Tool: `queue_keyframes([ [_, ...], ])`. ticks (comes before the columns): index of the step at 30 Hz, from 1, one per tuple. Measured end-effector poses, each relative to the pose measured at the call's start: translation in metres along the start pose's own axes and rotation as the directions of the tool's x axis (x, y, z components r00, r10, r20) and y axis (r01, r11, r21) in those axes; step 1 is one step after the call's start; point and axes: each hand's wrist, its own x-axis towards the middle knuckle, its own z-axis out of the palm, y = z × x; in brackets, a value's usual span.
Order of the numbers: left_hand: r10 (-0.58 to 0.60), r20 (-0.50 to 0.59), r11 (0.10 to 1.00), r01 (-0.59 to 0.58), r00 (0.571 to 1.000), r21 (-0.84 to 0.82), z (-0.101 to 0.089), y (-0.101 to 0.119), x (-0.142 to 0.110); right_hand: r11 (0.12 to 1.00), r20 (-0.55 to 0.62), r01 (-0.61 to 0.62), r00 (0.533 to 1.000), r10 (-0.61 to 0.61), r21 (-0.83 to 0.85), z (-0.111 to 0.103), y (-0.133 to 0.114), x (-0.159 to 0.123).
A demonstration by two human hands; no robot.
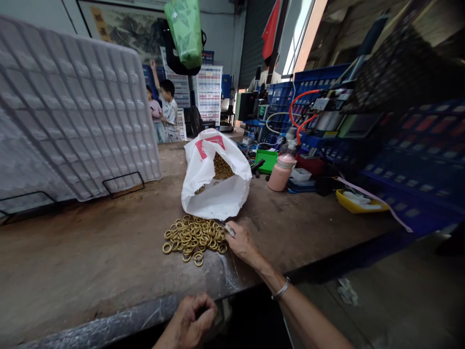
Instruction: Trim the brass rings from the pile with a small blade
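Observation:
A heap of brass-coloured metal rings lies loose on the brown worktable. Behind it a white plastic sack with red print rests on its side, mouth towards me, more rings inside. My right hand touches the heap's right edge; its fingers are bent together, with a whitish wrap on one finger. Whether a ring is between those fingertips is hidden. Close to the table's front edge, my left hand is closed with curled fingers, and what it may hold does not show.
White ridged plastic trays stand upright at the left beside black wire brackets. A pink bottle, a green tray and a yellow tray are on the right. People are in the background near stacked crates.

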Motion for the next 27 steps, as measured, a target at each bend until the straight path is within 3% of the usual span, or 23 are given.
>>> queue_keyframes([
  [8, -0.058, -0.182, 0.977, 0.018, 0.982, -0.215, -0.012, -0.011, 0.023, 0.994, 0.008, 0.009, 1.000, -0.010, 0.110, -0.003, -0.021, 0.011],
  [11, -0.054, -0.234, 0.953, -0.020, 0.971, -0.303, -0.015, -0.010, 0.031, 0.965, 0.004, -0.071, 0.997, 0.073, 0.251, -0.004, -0.030, 0.015],
  [14, 0.041, -0.421, 0.960, -0.153, 0.906, -0.236, -0.018, -0.002, 0.035, 0.866, 0.100, -0.178, 0.984, 0.149, 0.468, -0.003, -0.041, 0.013],
  [17, 0.255, -0.539, 0.949, -0.313, 0.803, -0.018, -0.022, 0.003, 0.036, 0.771, 0.209, -0.261, 0.963, 0.169, 0.581, 0.002, -0.053, 0.001],
  [19, 0.385, -0.536, 0.918, -0.372, 0.752, 0.138, -0.026, 0.002, 0.035, 0.702, 0.278, -0.332, 0.941, 0.194, 0.630, 0.006, -0.062, -0.009],
  [21, 0.483, -0.489, 0.876, -0.404, 0.727, 0.264, -0.031, 0.000, 0.033, 0.604, 0.366, -0.425, 0.903, 0.226, 0.674, 0.009, -0.070, -0.018],
  [24, 0.538, -0.397, 0.839, -0.428, 0.744, 0.336, -0.037, -0.003, 0.028, 0.447, 0.503, -0.558, 0.828, 0.246, 0.700, 0.011, -0.080, -0.027],
  [26, 0.500, -0.397, 0.863, -0.406, 0.769, 0.300, -0.038, -0.003, 0.025, 0.426, 0.534, -0.581, 0.811, 0.238, 0.693, 0.013, -0.083, -0.031],
  [27, 0.462, -0.417, 0.886, -0.384, 0.783, 0.262, -0.038, -0.002, 0.023, 0.453, 0.518, -0.562, 0.824, 0.229, 0.692, 0.014, -0.084, -0.032],
])
